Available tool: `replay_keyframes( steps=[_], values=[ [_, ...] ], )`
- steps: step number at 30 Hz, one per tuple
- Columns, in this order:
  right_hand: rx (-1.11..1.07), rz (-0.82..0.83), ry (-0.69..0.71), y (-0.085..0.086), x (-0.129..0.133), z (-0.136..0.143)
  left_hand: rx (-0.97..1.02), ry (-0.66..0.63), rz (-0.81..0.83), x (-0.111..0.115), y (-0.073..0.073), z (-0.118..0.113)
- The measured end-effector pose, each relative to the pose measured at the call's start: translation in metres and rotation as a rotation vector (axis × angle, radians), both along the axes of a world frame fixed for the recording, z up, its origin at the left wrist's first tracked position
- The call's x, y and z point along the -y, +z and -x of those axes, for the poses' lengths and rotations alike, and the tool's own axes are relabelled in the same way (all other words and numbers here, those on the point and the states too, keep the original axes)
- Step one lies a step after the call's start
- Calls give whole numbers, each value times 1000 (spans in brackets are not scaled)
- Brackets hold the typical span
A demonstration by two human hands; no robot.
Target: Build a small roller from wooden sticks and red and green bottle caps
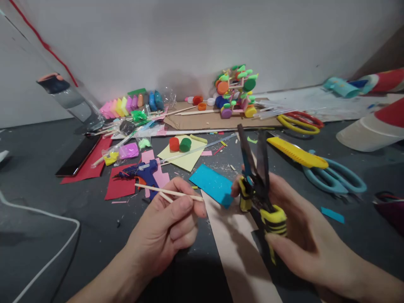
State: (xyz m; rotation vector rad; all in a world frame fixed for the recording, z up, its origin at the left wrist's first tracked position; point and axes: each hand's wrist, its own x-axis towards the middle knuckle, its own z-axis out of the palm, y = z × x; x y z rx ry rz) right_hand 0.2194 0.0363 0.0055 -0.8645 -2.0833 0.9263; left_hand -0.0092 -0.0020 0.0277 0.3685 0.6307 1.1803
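My left hand (170,223) pinches thin wooden sticks (168,191) between thumb and fingers, one lying across the fingertips and a shorter end showing beneath it. My right hand (293,227) is wrapped round long-nosed pliers (260,189) with yellow and black handles; their jaws point up and stand apart with nothing between them. Between the hands a blue rectangular piece (213,185) lies on the dark table, next to a long pale strip (236,248). A blue glue gun (147,170) rests beyond my left hand, partly hidden by it.
A model of sticks and coloured caps (236,90) stands on cardboard (186,120) at the back. Right are a yellow cutter (296,152), blue-handled scissors (344,176) and a white bottle (362,132). Left are a phone (78,155), a clear bottle (74,105) and a white cable (57,208).
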Motion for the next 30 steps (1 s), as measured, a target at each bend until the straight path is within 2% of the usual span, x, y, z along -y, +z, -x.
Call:
replay_keyframes(
  steps=[3, 5, 8, 10, 14, 22, 30],
  values=[
    [212, -24, -18, 0, 7, -8, -1, 1, -7, 0, -1, 0],
    [306, -107, -33, -1, 10, -11, -1, 8, -6, 1, -1, -1],
    [341, -280, -88, -3, 9, -10, 15, 8, -1, 2, -2, -3],
    [328, -328, -105, -2, 6, -6, 35, -3, 30, 3, -2, -4],
    [304, -324, -110, -3, 1, -1, 99, -2, 98, 5, -2, -6],
    [352, -292, -84, -11, 5, -3, 136, -14, 81, 8, -5, -4],
    [376, -305, -100, -16, 10, -3, 170, 10, 143, 6, -4, -7]
  ],
)
